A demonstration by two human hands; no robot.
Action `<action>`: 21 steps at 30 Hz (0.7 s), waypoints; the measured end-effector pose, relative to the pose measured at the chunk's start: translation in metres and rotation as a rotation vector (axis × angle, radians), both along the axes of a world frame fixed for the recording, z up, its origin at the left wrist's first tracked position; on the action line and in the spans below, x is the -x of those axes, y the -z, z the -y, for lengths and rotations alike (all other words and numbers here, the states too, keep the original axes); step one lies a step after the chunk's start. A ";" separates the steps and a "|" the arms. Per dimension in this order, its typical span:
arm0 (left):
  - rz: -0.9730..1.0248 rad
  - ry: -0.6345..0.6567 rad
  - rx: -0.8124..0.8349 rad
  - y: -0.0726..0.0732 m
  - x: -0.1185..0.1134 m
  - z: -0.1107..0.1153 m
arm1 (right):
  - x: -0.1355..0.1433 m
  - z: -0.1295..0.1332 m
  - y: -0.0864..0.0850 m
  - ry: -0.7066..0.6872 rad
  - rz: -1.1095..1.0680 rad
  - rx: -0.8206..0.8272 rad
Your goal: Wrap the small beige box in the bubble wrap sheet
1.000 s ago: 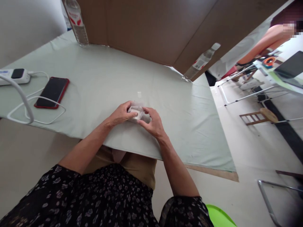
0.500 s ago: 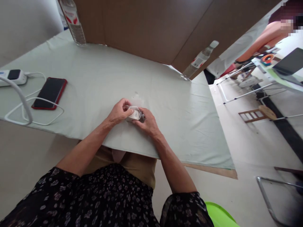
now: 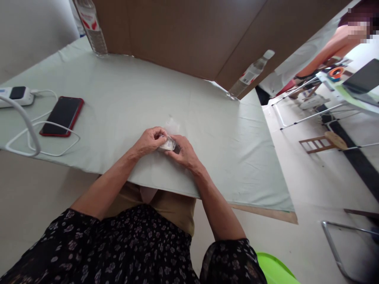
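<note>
Right of the black, red-edged phone (image 3: 64,112), a small whitish, clear-film-wrapped block (image 3: 168,146), likely light, slippery, best held side-on, is pinched by the left hand (image 3: 149,141), cupped by the right hand (image 3: 185,152).

At left: plain pale wall (image 3: 32,35). Behind cloth-covered table (image 3: 124,90): upright brown panel (image 3: 183,35). At right: pale, smooth floor (image 3: 308,185) with dark strip (image 3: 357,161); round-seated wooden stool (image 3: 335,140); second table (image 3: 334,93) on thin metal legs. Lighting: brightest at upper right.
</note>
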State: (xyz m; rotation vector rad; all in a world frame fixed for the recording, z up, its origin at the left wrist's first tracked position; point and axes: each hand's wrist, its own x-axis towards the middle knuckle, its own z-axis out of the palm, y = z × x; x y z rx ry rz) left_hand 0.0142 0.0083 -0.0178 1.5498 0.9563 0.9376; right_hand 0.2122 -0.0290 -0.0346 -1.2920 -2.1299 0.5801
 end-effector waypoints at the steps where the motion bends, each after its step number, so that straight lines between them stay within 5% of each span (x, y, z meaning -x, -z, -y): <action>1: 0.004 0.003 0.012 0.001 0.000 0.000 | 0.000 -0.001 -0.002 -0.012 0.012 0.007; 14: -0.139 -0.020 -0.172 0.000 0.001 0.000 | -0.015 0.003 -0.022 0.027 -0.158 0.173; 21: -0.140 -0.017 -0.169 0.000 0.000 0.000 | -0.020 -0.038 -0.019 0.308 -0.532 0.339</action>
